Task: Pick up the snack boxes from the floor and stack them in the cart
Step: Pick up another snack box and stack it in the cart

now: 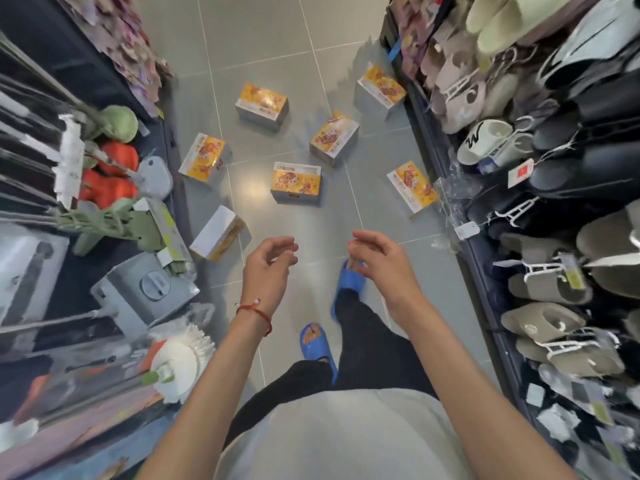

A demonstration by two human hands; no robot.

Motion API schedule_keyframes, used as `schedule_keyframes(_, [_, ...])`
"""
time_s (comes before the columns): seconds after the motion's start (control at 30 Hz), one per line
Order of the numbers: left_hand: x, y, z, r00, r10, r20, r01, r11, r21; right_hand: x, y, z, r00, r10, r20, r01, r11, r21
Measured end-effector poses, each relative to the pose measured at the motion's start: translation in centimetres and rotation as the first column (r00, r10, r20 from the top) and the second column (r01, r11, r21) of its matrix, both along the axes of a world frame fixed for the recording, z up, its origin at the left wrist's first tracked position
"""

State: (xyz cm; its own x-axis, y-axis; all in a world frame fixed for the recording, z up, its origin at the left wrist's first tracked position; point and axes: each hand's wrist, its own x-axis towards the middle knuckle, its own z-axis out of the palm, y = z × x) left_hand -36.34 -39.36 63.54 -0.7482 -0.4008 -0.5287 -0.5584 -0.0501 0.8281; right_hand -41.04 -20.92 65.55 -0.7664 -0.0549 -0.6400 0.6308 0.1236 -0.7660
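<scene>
Several yellow-and-grey snack boxes lie scattered on the grey tiled floor of a shop aisle. The nearest upright box (296, 183) sits just ahead of my hands. Another box (219, 233) lies on its side to the left, and one (412, 186) rests by the right shelf. Further boxes (262, 105) (334, 138) (380, 90) (204, 158) lie deeper in the aisle. My left hand (268, 263) and my right hand (375, 259) hover above the floor, both holding nothing with fingers loosely curled and apart. No cart is in view.
Shelves line both sides: household goods and plush items (110, 168) on the left, racks of slippers (540, 150) on the right. My feet in blue slides (348, 285) (317, 342) stand on the tiles (433, 306) between the shelves.
</scene>
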Motion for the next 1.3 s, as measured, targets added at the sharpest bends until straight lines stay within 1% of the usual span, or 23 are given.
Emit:
schedule_keyframes(0.17, [-8.6,-2.7,-1.7,0.997,0.050,0.064,-0.049,0.999,-0.017,-9.5,-2.3,-2.3,0.998,0.014,0.060,-0.015,1.000,0.009])
schedule_keyframes(0.23, [-12.6,-3.9,-2.4,0.991,0.087,0.100,-0.085,0.996,-0.026,-14.2,-3.5,-3.3,0.995,0.054,0.079,-0.055,0.998,0.021])
schedule_keyframes(0.43, [-21.1,-7.0,-4.3,0.968,0.140,0.208,-0.145,0.989,0.010,-23.7,-6.3,-4.8,0.980,0.171,0.105,-0.180,0.981,0.076])
schedule_keyframes(0.63, [-28.0,-11.4,-6.0,0.950,0.146,0.276,-0.160,0.987,0.032,-31.1,-9.6,-6.1,0.973,0.147,0.178,-0.170,0.977,0.127])
schedule_keyframes(0.83, [-34.3,-16.7,-10.2,0.927,0.015,0.374,-0.045,0.996,0.072,-36.4,-15.3,-9.5,0.972,0.079,0.222,-0.120,0.976,0.179])
schedule_keyframes(0.9, [-35.9,-18.5,-11.4,0.912,-0.029,0.409,-0.001,0.997,0.072,-37.5,-17.7,-10.8,0.963,0.041,0.266,-0.089,0.981,0.172])
schedule_keyframes(1.03, [-38.6,-21.9,-14.7,0.872,-0.091,0.482,0.061,0.995,0.078,-39.0,-21.2,-14.8,0.951,-0.005,0.308,-0.065,0.974,0.216])
schedule_keyframes(1.2, [-40.7,-24.2,-19.8,0.809,-0.148,0.569,0.121,0.989,0.085,-40.5,-22.7,-19.8,0.929,-0.102,0.357,0.011,0.969,0.248])
schedule_keyframes(1.3, [-41.4,-24.4,-23.2,0.775,-0.171,0.608,0.144,0.985,0.094,-41.0,-22.1,-22.9,0.927,-0.098,0.363,-0.007,0.960,0.278])
